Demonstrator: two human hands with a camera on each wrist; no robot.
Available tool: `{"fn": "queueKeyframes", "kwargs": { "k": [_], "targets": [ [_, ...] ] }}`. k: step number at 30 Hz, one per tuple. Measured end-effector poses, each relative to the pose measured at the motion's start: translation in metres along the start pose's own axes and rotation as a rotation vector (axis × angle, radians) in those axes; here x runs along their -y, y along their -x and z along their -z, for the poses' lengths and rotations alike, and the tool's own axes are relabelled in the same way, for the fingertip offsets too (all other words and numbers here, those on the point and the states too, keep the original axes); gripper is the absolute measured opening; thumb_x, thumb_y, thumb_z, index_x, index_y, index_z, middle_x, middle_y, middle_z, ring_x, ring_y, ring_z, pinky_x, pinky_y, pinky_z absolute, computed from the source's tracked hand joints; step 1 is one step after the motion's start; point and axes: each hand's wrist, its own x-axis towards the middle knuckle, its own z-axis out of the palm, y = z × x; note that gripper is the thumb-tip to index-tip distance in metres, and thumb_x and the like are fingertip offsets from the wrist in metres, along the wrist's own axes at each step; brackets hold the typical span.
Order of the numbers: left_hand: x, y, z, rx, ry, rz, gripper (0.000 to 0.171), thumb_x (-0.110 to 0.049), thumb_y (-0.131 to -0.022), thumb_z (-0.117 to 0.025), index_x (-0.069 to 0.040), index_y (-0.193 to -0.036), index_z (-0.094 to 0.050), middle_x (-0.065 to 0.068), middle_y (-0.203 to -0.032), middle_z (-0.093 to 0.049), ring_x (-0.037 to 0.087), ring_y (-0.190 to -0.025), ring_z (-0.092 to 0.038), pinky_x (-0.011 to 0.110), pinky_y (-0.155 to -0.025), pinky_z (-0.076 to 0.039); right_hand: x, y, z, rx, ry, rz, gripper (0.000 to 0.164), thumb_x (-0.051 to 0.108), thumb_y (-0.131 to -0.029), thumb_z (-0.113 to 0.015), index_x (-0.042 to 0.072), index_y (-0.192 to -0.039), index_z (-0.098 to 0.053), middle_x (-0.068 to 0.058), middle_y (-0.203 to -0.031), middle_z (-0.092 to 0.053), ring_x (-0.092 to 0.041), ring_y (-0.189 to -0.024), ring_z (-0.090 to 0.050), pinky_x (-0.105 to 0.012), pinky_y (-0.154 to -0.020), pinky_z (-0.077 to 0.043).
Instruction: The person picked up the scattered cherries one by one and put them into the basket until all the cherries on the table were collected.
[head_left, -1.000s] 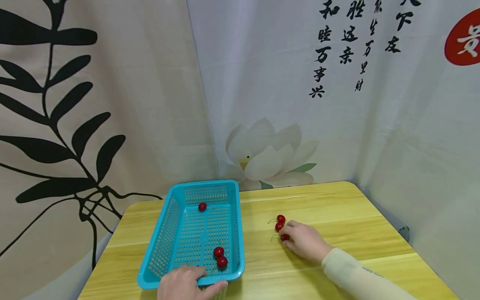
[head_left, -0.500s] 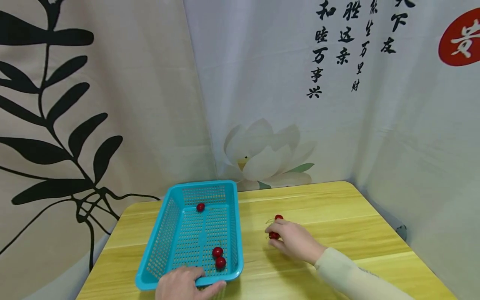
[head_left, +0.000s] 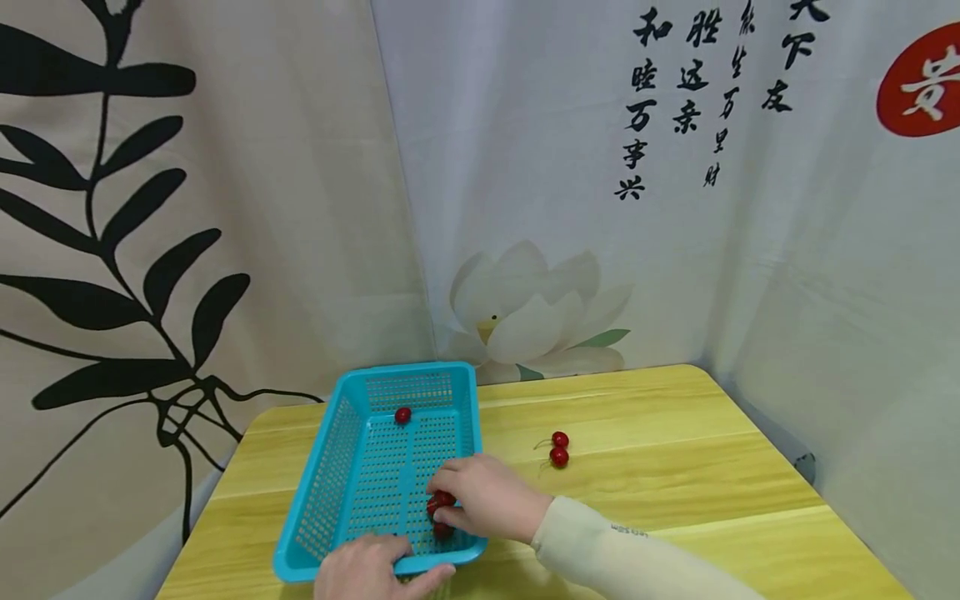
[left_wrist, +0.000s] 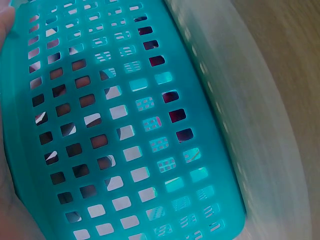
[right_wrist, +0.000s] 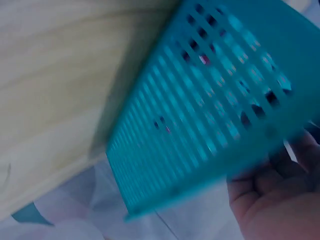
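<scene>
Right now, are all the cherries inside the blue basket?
No, two cherries lie on the wooden table, outside the blue basket.

So the person's right arm is sporting a long cream sleeve (head_left: 637, 554), looking pretty plain and matte, and its cuff (head_left: 553, 527) is sitting fairly close round the wrist. A short line of small dark lettering (head_left: 628, 530) is running along the forearm, but it's coming out too tiny to read. The right hand (head_left: 491, 500) is showing bare past the cuff, and the left hand (head_left: 367, 568) is going bare too.
</scene>
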Motion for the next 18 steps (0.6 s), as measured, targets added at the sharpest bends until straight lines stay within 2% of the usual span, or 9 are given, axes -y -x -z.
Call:
{"fn": "queueKeyframes", "kwargs": {
  "k": [3,7,10,18],
  "targets": [
    [0.002,0.0,-0.003,-0.072,0.014,-0.031,0.068,-0.092,-0.067,-0.05,-0.032,-0.047,-0.025,-0.013,-0.045,-0.016,0.006,-0.036,-0.019,0.027,-0.036,-0.012,0.001,-0.003,-0.011,0.069,-0.004,-0.009,0.019,0.038,-0.088,-0.075,0.024,-0.1,-0.072,0.016,-0.091,-0.064,0.005,-0.076,-0.05,-0.021,-0.069,-0.044],
    [0.003,0.001,-0.007,-0.147,0.022,-0.059,0.069,-0.09,-0.067,-0.054,-0.033,-0.048,-0.022,-0.014,-0.046,-0.013,0.006,-0.035,-0.016,0.027,-0.036,-0.009,0.001,-0.003,-0.018,0.086,-0.024,-0.019,0.018,0.036,-0.087,-0.076,0.023,-0.099,-0.073,0.015,-0.091,-0.065,0.005,-0.077,-0.05,-0.023,-0.071,-0.045],
    [0.003,0.0,-0.007,-0.15,0.021,-0.063,0.069,-0.09,-0.067,-0.054,-0.033,-0.047,-0.022,-0.015,-0.046,-0.012,0.005,-0.035,-0.016,0.026,-0.036,-0.009,0.001,-0.003,-0.019,0.099,-0.026,-0.028,0.019,0.035,-0.087,-0.076,0.023,-0.1,-0.073,0.014,-0.092,-0.066,0.004,-0.077,-0.051,-0.024,-0.073,-0.046],
    [0.002,0.0,-0.004,-0.094,0.026,-0.046,0.069,-0.091,-0.068,-0.052,-0.032,-0.047,-0.023,-0.014,-0.045,-0.013,0.006,-0.035,-0.016,0.027,-0.036,-0.01,0.002,-0.004,-0.018,0.127,0.004,-0.026,0.019,0.037,-0.086,-0.076,0.023,-0.099,-0.074,0.015,-0.089,-0.067,0.004,-0.077,-0.052,-0.027,-0.075,-0.047]
  ]
}}
